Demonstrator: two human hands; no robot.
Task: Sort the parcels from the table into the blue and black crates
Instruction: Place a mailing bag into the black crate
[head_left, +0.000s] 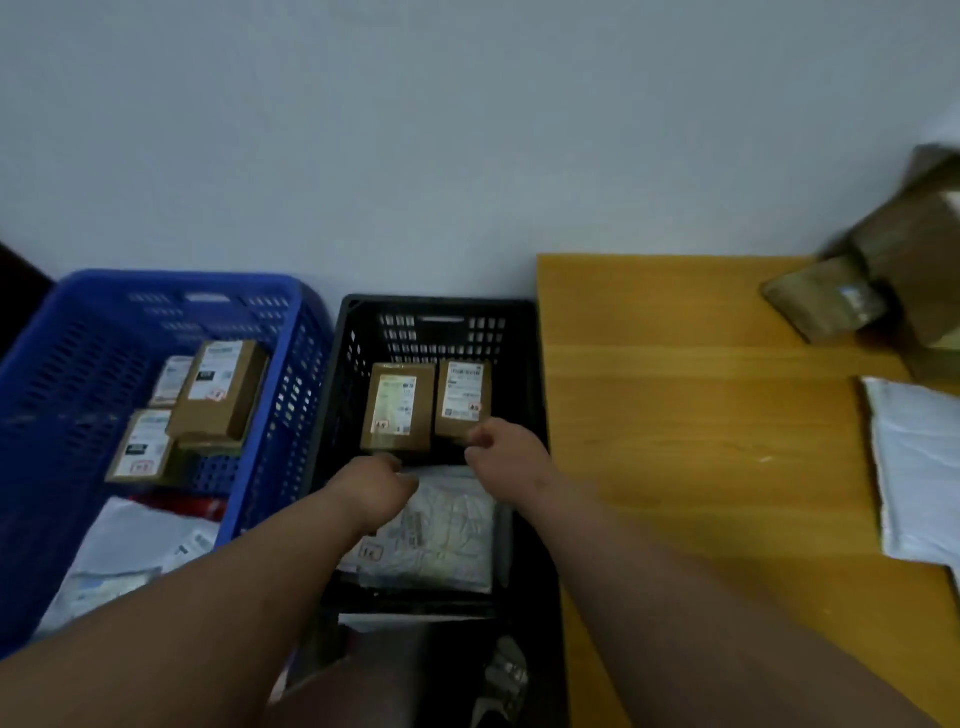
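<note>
Two hands reach down into the black crate (358, 332), which sits between the blue crate (62, 364) and the wooden worktop (675, 415). The left hand (376, 488) has its fingers curled at the near edge of one brown box (397, 405), and the right hand (506, 447) is curled at the near corner of the second brown box (462, 397); whether either truly pinches its box or merely nudges it, I cannot tell, since the fingertips are hidden. Both boxes lie flat, labels up, side by side against the far wall, probably squared there to leave floor space. Nearer the person a white mailer bag (441, 530) lies flat in the same crate. The blue one already holds several labelled boxes (221, 387) stacked loosely, plus pale bags at its near end. On the worktop (so the sorting looks unfinished) remain a white padded mailer (914, 467) and blurred cardboard parcels (831, 301) at the far right corner.
</note>
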